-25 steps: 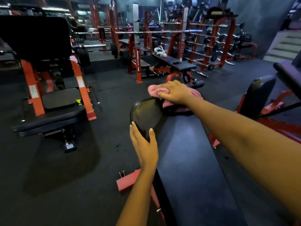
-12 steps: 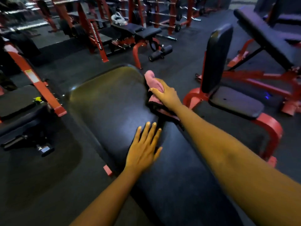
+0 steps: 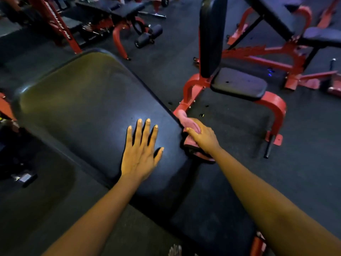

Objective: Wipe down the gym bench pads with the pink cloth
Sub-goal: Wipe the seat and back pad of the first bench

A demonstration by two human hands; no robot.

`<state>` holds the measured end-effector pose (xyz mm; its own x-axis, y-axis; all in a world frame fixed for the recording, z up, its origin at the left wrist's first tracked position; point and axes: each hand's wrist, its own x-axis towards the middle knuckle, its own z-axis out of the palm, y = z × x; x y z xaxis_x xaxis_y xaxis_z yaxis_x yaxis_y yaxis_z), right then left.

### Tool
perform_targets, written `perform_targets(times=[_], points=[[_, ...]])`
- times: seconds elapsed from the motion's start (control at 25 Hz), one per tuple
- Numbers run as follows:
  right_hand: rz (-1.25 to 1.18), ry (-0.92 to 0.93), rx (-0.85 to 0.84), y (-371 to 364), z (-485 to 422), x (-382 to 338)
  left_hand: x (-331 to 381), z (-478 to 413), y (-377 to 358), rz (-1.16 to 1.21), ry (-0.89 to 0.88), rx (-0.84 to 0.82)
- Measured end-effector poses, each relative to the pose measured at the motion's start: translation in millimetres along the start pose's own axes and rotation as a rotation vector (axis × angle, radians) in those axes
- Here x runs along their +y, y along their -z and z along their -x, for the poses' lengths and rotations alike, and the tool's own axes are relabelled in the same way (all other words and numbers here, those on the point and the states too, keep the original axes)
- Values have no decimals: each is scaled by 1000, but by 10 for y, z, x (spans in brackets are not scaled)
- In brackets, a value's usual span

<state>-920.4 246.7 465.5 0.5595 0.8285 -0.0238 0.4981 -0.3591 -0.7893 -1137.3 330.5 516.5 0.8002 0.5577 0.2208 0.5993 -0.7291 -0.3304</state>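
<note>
Hands divide the work at a dim gym: the left hand (image 3: 139,154) lies flat, fingers spread, on the broad black vinyl bench pad (image 3: 88,108), while the right hand (image 3: 203,136) clutches the bunched pink cloth (image 3: 186,121) against the pad's right edge. The pad's long axis runs from near right to far left, its rounded end pointing away. Done well, the stroke likely follows that edge lengthwise — firm pressure, cloth kept folded around the rim — with the flat palm as a brace.
</note>
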Motion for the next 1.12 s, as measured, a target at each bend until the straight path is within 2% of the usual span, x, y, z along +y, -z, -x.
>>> perform_targets(times=[0.12, 0.28, 0.48, 0.56, 0.64, 0.72, 0.88, 1.0, 1.12], points=[[45, -96, 28, 9, 368, 298, -26, 34, 32, 22, -9, -26], [41, -120, 114, -15, 668, 455, 263, 81, 84, 151, -56, -59], [37, -244, 134, 14, 969, 952, 1325, 212, -77, 262, -446, -272], [11, -292, 135, 17, 1084, 1271, 1656, 222, -183, 248, -517, -300], [2, -343, 127, 26, 1236, 1601, 1916, 221, -315, 211, -587, -258], [-12, -422, 130, 47, 1434, 1941, 2185, 221, -455, 226, -702, -307], [-144, -601, 227, 26, 1822, 2555, 2702, 406, -668, 167, -920, -368], [-233, -754, 262, -28, 2058, 2970, 2870, 563, -780, 119, -1020, -391], [-357, -951, 290, -157, 2318, 3253, 2902, 582, -850, 86, -1027, -384]])
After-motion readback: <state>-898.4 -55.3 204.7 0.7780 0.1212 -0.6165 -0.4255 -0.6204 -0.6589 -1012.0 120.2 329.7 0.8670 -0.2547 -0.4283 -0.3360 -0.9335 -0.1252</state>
